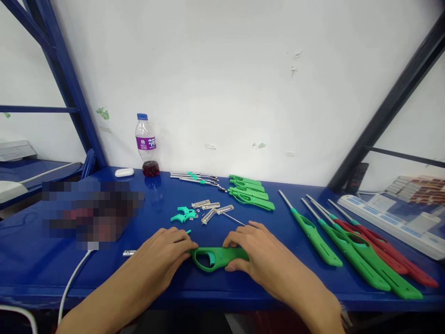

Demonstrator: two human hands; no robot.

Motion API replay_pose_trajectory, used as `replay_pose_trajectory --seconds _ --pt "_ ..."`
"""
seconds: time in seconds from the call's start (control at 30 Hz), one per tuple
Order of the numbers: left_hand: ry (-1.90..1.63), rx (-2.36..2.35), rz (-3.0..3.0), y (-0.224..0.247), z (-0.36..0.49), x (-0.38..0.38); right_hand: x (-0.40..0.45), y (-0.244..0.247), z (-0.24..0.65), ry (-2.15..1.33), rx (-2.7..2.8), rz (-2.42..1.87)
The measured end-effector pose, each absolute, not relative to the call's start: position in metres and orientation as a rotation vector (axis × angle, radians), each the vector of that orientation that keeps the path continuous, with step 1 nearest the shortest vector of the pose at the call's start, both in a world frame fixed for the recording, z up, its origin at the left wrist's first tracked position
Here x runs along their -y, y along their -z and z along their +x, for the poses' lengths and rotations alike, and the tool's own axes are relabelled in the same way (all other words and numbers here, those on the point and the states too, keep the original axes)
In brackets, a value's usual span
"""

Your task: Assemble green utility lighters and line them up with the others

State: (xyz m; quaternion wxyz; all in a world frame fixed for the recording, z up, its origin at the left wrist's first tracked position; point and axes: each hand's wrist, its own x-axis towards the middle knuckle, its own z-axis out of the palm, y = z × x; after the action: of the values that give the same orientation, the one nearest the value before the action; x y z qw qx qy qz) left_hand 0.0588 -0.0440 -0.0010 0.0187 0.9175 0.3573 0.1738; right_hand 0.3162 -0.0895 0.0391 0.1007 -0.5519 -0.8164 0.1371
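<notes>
A green utility lighter (222, 256) lies crosswise near the table's front edge, with a teal trigger inside its loop. My left hand (171, 250) has its fingers closed around the lighter's front end. A metal tube tip (129, 253) shows beyond my left forearm; the stretch between is hidden. My right hand (259, 248) grips the handle end, thumb below and fingers above. Just behind the hands lie teal triggers (183, 214), clear fuel tanks (211, 211) and a thin metal rod (234, 219).
Metal lighter tubes (194, 177) and green handle shells (251, 192) lie along the wall. Finished-looking green lighters (314, 239) and red lighters (385, 246) lie at right beside a power strip (392, 225). A drink bottle (148, 146), white case (124, 172) and cable (74, 278) are at left.
</notes>
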Motion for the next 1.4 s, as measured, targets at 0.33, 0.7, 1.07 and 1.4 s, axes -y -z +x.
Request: replay_pose_trajectory --seconds 0.33,0.7,1.07,1.4 --pt "-0.537 -1.056 2.846 0.011 0.058 0.040 0.094 -0.033 0.312 -0.421 2.294 -1.695" --pt "-0.727 -1.156 2.764 0.023 0.065 0.044 0.096 -0.036 0.306 -0.487 2.219 -1.802" --pt "-0.417 -1.474 2.830 0.002 0.029 0.058 0.090 -0.032 0.314 -0.646 2.174 -1.817" --pt "-0.158 -1.411 2.684 0.000 0.026 0.041 0.090 -0.035 0.314 -0.704 2.234 -1.730"
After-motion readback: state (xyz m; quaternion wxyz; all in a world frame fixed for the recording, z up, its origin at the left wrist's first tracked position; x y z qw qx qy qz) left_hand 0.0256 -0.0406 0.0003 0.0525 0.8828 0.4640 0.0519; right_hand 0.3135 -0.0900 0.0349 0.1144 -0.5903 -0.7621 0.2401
